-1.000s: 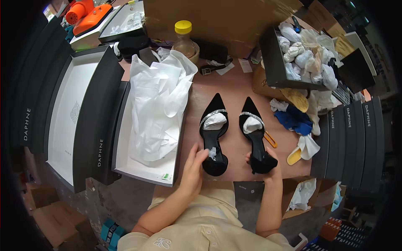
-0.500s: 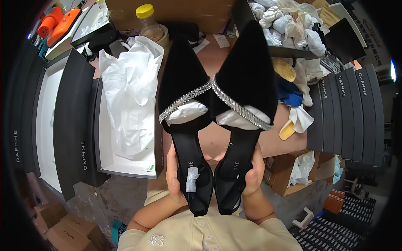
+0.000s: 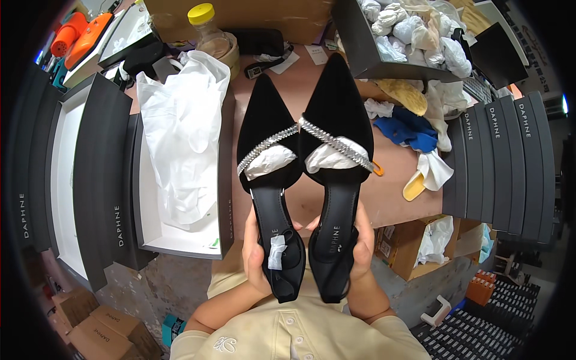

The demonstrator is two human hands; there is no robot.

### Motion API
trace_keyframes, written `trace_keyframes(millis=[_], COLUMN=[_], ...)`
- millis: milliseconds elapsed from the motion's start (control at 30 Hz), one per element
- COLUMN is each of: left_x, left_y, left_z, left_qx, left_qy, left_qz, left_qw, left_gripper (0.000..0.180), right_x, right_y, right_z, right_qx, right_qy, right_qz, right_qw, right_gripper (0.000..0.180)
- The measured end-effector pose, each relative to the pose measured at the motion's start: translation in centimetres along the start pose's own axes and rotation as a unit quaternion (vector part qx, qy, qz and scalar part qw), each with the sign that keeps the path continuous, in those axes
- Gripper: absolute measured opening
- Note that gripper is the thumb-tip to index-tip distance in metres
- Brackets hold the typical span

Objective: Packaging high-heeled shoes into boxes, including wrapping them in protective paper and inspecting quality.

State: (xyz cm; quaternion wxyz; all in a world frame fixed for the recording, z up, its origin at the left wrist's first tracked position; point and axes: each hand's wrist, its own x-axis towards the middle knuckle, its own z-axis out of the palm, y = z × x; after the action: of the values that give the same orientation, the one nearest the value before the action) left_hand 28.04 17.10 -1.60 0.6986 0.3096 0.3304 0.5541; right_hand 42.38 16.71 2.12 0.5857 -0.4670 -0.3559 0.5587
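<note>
Side by side in front of me I hold a pair of black pointed shoes, toes pointing away. My left hand [image 3: 257, 261] is closed round the heel part of the left shoe [image 3: 267, 120]; a scrap of white wrapping sits on its strap. Around the right shoe [image 3: 336, 108] my right hand [image 3: 361, 249] is closed in the same way. Each shoe has a glittering silver band across the front and white paper stuffed in the toe. Fingertips show between the two shoes; the rest of the fingers is hidden beneath them.
An open shoe box [image 3: 180, 243] with white tissue paper [image 3: 183, 138] stands left of the shoes. Closed dark boxes [image 3: 498, 162] stand in a row at the right. A bin of crumpled paper [image 3: 390, 69] is at the far right, near a blue cloth [image 3: 411, 129]. A yellow-lidded jar [image 3: 207, 33] stands behind.
Both shoes have tilted and dropped lower, their toes now farther from the camera and smaller in view. Both hands still hold them.
</note>
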Motion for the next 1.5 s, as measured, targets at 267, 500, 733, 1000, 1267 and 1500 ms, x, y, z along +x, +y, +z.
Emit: trace_keyframes(millis=[267,500,733,1000,1267,1500], left_x=[-0.4,-0.1,-0.5,-0.4,-1.3,-2.4], left_y=[1.4,1.9,2.6,3.4,2.5,3.4], left_z=[-0.6,-2.0,-1.8,-2.3,-2.5,-3.2], left_qx=[-0.008,0.007,-0.075,0.037,0.020,0.017], left_qy=[-0.044,-0.072,-0.056,-0.070,-0.122,-0.182], left_qz=[-0.070,-0.023,-0.060,-0.167,-0.127,-0.112], left_qw=[0.997,0.997,0.994,0.983,0.984,0.977], left_gripper=[0.070,0.060,0.062,0.037,0.046,0.058], right_x=[-0.2,0.0,-0.3,-1.4,-3.2,-4.4], right_y=[0.5,2.5,2.8,1.3,0.7,-0.7], right_z=[-2.4,-4.7,-5.2,-4.8,-4.4,-3.8], right_qx=[0.126,0.131,0.205,0.212,0.159,0.083], right_qy=[-0.035,-0.118,-0.106,-0.265,-0.238,-0.234], right_qz=[0.093,0.075,0.161,0.195,0.117,0.118], right_qw=[0.987,0.981,0.960,0.920,0.951,0.962], right_gripper=[0.071,0.076,0.043,0.096,0.085,0.085])
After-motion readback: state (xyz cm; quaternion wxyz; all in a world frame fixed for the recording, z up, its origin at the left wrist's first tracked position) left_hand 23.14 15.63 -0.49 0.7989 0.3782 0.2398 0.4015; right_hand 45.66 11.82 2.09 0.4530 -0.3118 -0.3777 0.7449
